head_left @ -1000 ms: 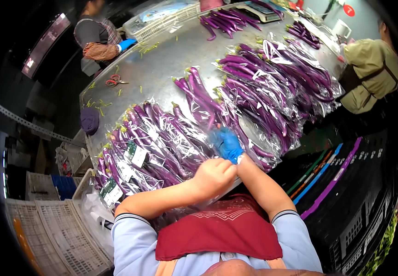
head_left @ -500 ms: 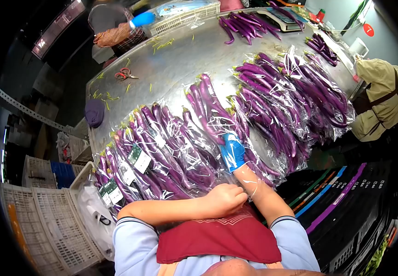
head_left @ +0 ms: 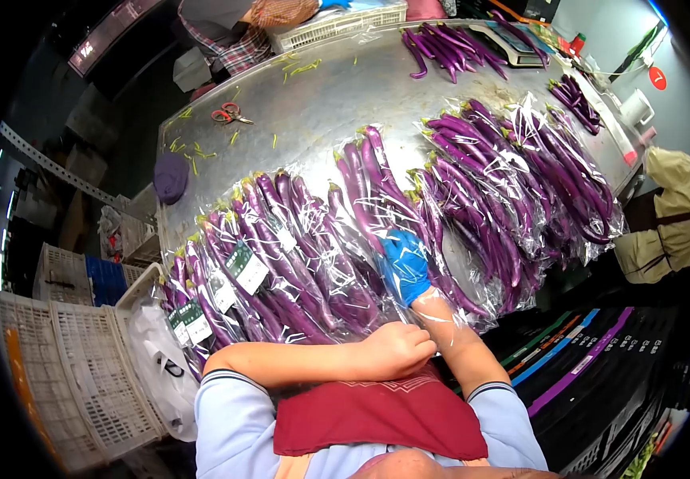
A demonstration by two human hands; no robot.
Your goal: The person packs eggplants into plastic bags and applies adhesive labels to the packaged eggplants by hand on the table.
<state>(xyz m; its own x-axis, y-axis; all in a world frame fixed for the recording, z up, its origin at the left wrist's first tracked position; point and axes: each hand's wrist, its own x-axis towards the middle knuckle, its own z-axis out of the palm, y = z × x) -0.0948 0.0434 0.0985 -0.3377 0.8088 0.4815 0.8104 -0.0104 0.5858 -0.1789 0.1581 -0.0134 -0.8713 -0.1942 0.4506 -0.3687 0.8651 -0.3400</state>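
Observation:
My right hand (head_left: 406,263), in a blue glove, is inside a clear plastic bag whose film reaches over my wrist. Its fingers curl around the lower ends of several long purple eggplants (head_left: 373,172) in the bag. Just below, my bare left hand (head_left: 399,350) is closed in a fist beside my right forearm, with the edge of the plastic bag (head_left: 444,323) at its fingers. Bagged eggplants lie close on both sides: a labelled row (head_left: 269,247) to the left and a larger heap (head_left: 512,176) to the right.
Red-handled scissors (head_left: 231,114), green trimmings (head_left: 197,150) and a dark purple object (head_left: 171,177) lie on the metal table (head_left: 313,108). Loose eggplants (head_left: 450,49) lie near a scale (head_left: 512,46) at the back. One person (head_left: 229,36) stands behind, another (head_left: 672,215) at right. Crates (head_left: 93,375) stand left.
My gloved hand has turned slightly inside the bag, its fingers shifting over the eggplants. My left hand stays nearly in place. The view has shifted, and the person at the back leans over the crate.

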